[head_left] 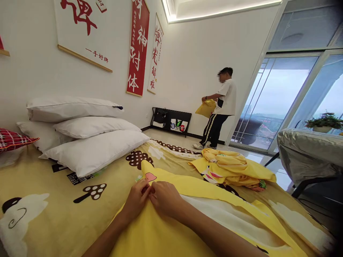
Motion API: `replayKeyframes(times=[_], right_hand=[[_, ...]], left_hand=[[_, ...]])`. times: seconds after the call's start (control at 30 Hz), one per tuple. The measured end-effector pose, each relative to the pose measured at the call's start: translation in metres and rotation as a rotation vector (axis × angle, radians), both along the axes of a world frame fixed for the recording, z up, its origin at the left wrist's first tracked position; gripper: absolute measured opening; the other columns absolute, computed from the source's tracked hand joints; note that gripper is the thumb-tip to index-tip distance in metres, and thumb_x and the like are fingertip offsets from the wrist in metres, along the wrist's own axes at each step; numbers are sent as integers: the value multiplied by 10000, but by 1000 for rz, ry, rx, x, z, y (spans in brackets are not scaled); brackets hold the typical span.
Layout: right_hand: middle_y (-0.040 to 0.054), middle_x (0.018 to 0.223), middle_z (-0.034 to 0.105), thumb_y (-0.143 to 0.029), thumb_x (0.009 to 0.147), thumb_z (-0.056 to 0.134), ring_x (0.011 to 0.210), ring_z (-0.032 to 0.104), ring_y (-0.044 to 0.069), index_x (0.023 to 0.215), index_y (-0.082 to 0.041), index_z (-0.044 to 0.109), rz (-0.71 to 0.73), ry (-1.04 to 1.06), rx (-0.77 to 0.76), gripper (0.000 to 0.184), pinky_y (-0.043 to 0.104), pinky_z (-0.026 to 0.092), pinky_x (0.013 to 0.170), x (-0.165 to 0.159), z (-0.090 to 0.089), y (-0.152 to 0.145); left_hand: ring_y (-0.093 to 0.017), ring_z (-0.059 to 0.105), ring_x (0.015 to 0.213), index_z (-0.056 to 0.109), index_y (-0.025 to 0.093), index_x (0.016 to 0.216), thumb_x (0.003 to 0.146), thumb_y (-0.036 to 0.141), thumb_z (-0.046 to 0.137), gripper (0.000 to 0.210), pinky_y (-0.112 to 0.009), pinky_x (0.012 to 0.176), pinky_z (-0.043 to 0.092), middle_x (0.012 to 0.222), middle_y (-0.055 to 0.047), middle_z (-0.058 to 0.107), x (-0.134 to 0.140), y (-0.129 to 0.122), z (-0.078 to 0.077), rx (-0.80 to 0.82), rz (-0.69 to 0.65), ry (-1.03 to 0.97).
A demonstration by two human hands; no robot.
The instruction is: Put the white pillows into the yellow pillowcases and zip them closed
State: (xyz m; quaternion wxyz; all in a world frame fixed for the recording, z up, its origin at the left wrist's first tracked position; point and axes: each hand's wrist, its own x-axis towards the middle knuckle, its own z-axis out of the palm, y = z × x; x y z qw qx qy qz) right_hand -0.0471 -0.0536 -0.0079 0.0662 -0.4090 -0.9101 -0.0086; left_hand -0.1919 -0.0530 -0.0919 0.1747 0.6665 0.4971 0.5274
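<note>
Head view: from my remote station I am seeing two bare hands working close together at the centre of the frame. The left hand is pinching the edge of a yellow cloth between thumb and fingertips, and the right hand is gripping that same edge just beside it, the fingers of both meeting. The exact finger contact is partly hiding from me. The yellow cloth is spreading from the centre down to the bottom edge and off towards the lower right, where a pale inner face is showing. It is lying over a patterned bed cover. Right of centre, a yellow fabric heap is resting crumpled on the bed cover. At the left of the frame, white pillows are sitting stacked, with a red checked cushion showing at the left edge. In the upper right half, another person is standing and holding a yellow bundle. Scrolls are hanging at the upper left, and a black rack is standing near the centre.
</note>
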Motion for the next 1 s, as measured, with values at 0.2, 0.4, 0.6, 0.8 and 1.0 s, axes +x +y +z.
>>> replayKeyframes(times=[0.2,0.4,0.6,0.8,1.0], right_hand=[[121,902,713,-318,868,514,809,671,254,929,-160,651,-90,-47,-11,218,289,379,589,-9,0,6],[117,893,713,-351,892,505,840,661,242,887,-176,679,-96,-66,-49,247,296,406,643,-10,-4,13],[99,894,700,-271,842,566,856,640,219,846,-167,681,-104,-67,-103,155,271,378,627,-9,-3,19],[67,828,699,-219,841,517,756,603,151,780,-158,677,-87,0,-161,182,237,335,589,-8,13,24],[38,743,700,-159,817,511,666,584,108,689,-155,665,-64,15,-240,200,204,330,565,-8,30,20]], left_hand=[[-148,463,650,520,172,630,839,547,515,429,-259,616,373,662,-8,538,-2,4,-4,-118,-77,-212],[-166,502,736,589,172,702,894,474,470,378,-277,717,402,737,-28,578,-6,-4,-3,-26,-139,-117],[-185,524,795,635,176,855,889,439,478,309,-292,750,401,848,-53,624,-12,-11,-4,-15,-58,-158],[-231,464,1113,608,219,1080,936,377,395,301,-375,977,334,1136,-93,567,-19,-10,-9,22,-174,78],[-222,450,1067,572,223,995,965,386,336,289,-376,959,333,1080,-85,552,-16,-11,-7,51,-194,112]])
